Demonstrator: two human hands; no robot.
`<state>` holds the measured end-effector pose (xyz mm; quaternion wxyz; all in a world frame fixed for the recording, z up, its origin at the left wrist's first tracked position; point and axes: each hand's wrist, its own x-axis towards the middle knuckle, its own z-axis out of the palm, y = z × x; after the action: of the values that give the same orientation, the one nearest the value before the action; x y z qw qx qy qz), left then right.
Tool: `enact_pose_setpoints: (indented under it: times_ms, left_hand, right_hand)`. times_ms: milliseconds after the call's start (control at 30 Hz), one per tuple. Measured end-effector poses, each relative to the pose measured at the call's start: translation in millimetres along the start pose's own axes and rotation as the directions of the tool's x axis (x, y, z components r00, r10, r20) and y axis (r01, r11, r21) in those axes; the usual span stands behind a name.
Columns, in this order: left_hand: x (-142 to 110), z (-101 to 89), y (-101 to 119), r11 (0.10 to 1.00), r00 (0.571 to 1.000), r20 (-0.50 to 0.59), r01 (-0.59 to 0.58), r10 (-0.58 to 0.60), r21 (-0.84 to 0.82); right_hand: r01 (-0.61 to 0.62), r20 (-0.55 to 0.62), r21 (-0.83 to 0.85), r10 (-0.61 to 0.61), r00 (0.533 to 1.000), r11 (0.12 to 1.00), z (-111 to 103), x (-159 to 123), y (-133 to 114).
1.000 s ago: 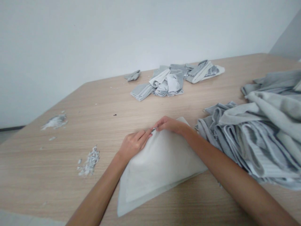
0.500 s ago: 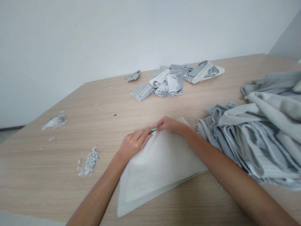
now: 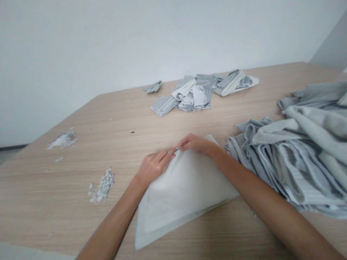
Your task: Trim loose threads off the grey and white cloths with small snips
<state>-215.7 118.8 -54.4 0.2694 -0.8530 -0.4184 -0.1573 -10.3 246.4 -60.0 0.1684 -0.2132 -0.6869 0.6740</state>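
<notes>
A pale off-white cloth piece [image 3: 187, 187] with a light grey border lies in front of me on the table, its top edge lifted. My left hand [image 3: 155, 164] is closed on that edge from the left. From the right, my right hand [image 3: 196, 143] pinches the same edge, its fingertips almost meeting the left ones. A thin, dark, slightly shiny sliver [image 3: 178, 148] shows between the fingertips; too little of it is visible to name. The cloth's far corner sticks out behind my right wrist.
Folded grey and white cloths [image 3: 292, 162] are heaped at the right, close to my right forearm. More cloths [image 3: 193, 94] lie at the back of the wooden table [image 3: 130, 216]. Small heaps of white scraps [image 3: 104, 186] and fluff [image 3: 63, 139] sit at the left.
My left fingertips have shifted slightly along the edge towards the right hand. Less of the dark sliver shows between them. The cloth and my right hand have barely moved.
</notes>
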Motion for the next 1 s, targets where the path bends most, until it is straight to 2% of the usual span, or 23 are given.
enact_pose_setpoints:
  times_ms: [167, 367, 533, 1000]
  left_hand:
    - [0.4, 1.2, 0.2, 0.999, 0.999, -0.039, 0.026, -0.025, 0.03]
    - [1.6, -0.1, 1.1, 0.999, 0.999, 0.005, 0.032, -0.033, 0.023]
    - [1.1, -0.3, 0.8, 0.999, 0.999, -0.031, 0.022, -0.021, 0.034]
    - [1.1, 0.3, -0.3, 1.0, 1.0, -0.015, -0.001, 0.002, 0.028]
  right_hand:
    - [0.001, 0.005, 0.003, -0.001, 1.0, 1.0, 0.1, -1.0, -1.2]
    - [-0.008, -0.012, 0.001, 0.008, 1.0, 1.0, 0.2, 0.0, 1.5]
    - [0.001, 0.006, -0.011, -0.001, 1.0, 1.0, -1.2, 1.4, 4.5]
    - [-0.012, -0.009, -0.041, 0.011, 1.0, 0.999, 0.6, 0.2, -0.5]
